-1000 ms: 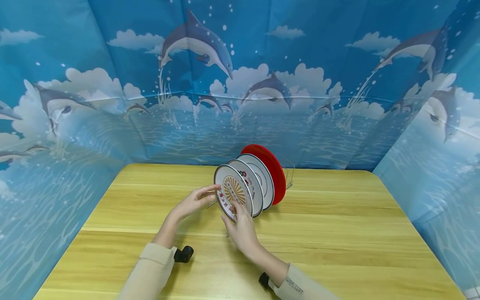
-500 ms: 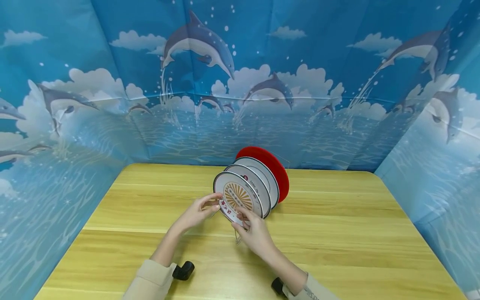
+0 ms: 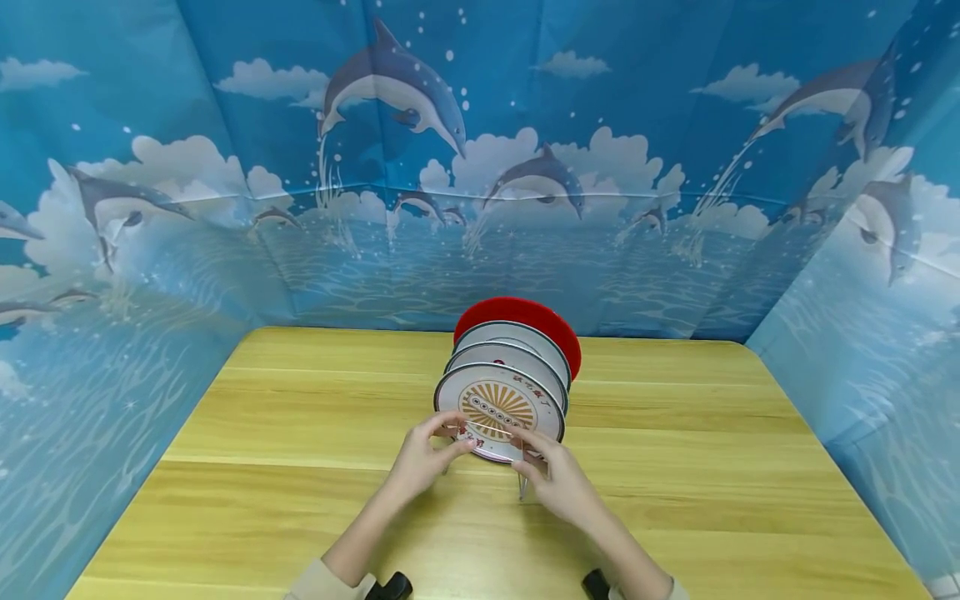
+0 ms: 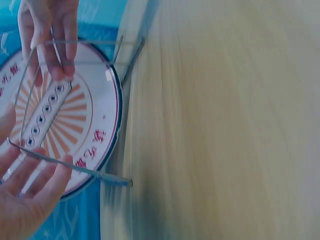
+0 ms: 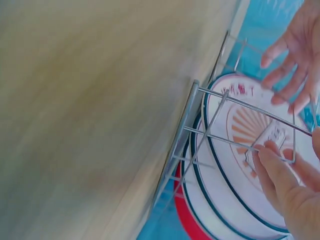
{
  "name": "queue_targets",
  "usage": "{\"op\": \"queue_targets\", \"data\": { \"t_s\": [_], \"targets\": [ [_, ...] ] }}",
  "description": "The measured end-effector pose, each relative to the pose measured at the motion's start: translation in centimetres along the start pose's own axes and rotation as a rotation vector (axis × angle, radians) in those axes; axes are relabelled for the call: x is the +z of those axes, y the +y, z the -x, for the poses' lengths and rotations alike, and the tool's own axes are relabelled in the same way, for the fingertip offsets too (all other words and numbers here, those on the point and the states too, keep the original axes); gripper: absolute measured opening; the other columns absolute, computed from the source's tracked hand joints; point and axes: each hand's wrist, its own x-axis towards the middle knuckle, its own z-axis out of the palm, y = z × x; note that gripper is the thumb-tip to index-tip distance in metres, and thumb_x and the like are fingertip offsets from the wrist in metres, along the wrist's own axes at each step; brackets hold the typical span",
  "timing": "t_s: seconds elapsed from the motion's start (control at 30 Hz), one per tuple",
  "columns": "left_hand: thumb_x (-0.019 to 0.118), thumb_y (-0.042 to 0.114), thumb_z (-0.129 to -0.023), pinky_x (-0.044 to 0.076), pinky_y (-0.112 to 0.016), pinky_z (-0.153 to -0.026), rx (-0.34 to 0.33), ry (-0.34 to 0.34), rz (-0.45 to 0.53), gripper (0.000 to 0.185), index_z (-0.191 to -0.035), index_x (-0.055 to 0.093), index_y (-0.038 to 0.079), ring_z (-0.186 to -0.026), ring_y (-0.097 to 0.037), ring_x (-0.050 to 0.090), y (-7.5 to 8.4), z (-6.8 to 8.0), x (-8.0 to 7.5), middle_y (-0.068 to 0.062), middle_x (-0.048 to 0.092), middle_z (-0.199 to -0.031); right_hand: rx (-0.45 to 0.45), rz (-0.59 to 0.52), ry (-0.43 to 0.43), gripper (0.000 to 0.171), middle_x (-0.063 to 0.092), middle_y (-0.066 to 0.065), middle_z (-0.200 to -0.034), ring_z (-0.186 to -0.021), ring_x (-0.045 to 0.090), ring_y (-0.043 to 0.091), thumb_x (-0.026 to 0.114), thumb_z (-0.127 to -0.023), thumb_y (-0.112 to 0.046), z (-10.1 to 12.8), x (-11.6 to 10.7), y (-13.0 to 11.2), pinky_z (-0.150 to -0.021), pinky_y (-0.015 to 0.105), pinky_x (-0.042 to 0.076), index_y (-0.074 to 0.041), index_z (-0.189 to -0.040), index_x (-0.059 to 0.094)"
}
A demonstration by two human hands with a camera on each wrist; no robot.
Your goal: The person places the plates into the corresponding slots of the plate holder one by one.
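A wire dish rack [image 4: 117,180] stands on the table with plates upright in a row. Foremost is a white plate [image 3: 536,387] with an orange sunburst, red characters and a dark rim. Two more white plates [image 3: 555,379] stand behind it, mostly hidden, then a larger red plate [image 3: 517,308] at the back. My left hand [image 3: 420,457] holds the near end of the rack at its left side, thumb and fingers about the wire. Opposite it, my right hand [image 3: 562,482] pinches the wire at the right corner. Both hands are in front of the sunburst plate.
The wood-grain table [image 3: 720,475] stretches out on both sides of the rack. A blue dolphin-print curtain [image 3: 480,242] rises along its back edge and both sides. A black wrist mount [image 3: 390,586] sits on my left forearm.
The rack has turned with its plates, which faced front-left and now face me. Both hands have moved right and nearer to me, keeping to the rack's near end.
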Motion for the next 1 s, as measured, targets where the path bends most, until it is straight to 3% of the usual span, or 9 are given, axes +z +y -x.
{"op": "queue_targets", "data": {
  "t_s": [0.17, 0.47, 0.83, 0.93, 1.0],
  "targets": [
    [0.074, 0.017, -0.075, 0.048, -0.047, -0.082, 0.063, 0.055, 0.001, 0.038, -0.106, 0.062, 0.001, -0.092, -0.036, 0.059, -0.3, -0.2, 2.0, -0.016, 0.062, -0.103, 0.038, 0.009, -0.048, 0.044, 0.055, 0.020, -0.118, -0.109, 0.053, 0.033, 0.054, -0.086, 0.006, 0.2, -1.7, 0.7, -0.086, 0.037, 0.048, -0.001, -0.129, 0.047],
    [0.077, 0.020, -0.071, 0.052, -0.022, -0.064, 0.094, 0.118, -0.004, 0.041, -0.104, 0.062, -0.001, -0.086, -0.035, 0.058, -0.1, -0.7, 4.7, -0.018, 0.061, -0.099, 0.028, 0.000, -0.083, 0.042, 0.051, 0.020, -0.125, -0.117, 0.047, 0.034, 0.048, -0.091, 0.004, 0.2, -4.2, 2.5, -0.094, 0.046, 0.040, 0.000, -0.132, 0.043],
    [0.076, 0.023, -0.071, 0.052, -0.023, -0.063, 0.112, 0.120, -0.043, 0.043, -0.105, 0.062, 0.001, -0.085, -0.032, 0.059, 0.0, -0.9, 4.9, -0.016, 0.062, -0.099, 0.057, 0.021, -0.093, 0.041, 0.051, 0.021, -0.126, -0.118, 0.046, 0.034, 0.047, -0.093, -0.004, 0.2, -4.7, 2.5, -0.095, 0.048, 0.038, -0.001, -0.134, 0.041],
    [0.076, 0.026, -0.072, 0.051, -0.026, -0.063, 0.176, 0.123, -0.131, 0.045, -0.108, 0.062, 0.003, -0.083, -0.029, 0.059, 0.0, -0.8, 4.4, -0.012, 0.062, -0.101, 0.054, -0.010, -0.087, 0.040, 0.050, 0.021, -0.126, -0.118, 0.046, 0.033, 0.049, -0.093, -0.006, 0.3, -5.2, 2.5, -0.095, 0.043, 0.041, -0.001, -0.132, 0.043],
    [0.075, 0.026, -0.073, 0.051, -0.029, -0.068, 0.267, 0.160, -0.246, 0.045, -0.110, 0.062, 0.005, -0.087, -0.026, 0.059, 0.0, -0.8, 3.5, -0.009, 0.061, -0.103, 0.003, -0.026, -0.014, 0.037, 0.052, 0.022, -0.123, -0.114, 0.049, 0.030, 0.051, -0.092, -0.004, 0.2, -6.1, 2.5, -0.092, 0.035, 0.044, 0.002, -0.128, 0.047]
  ]
}}
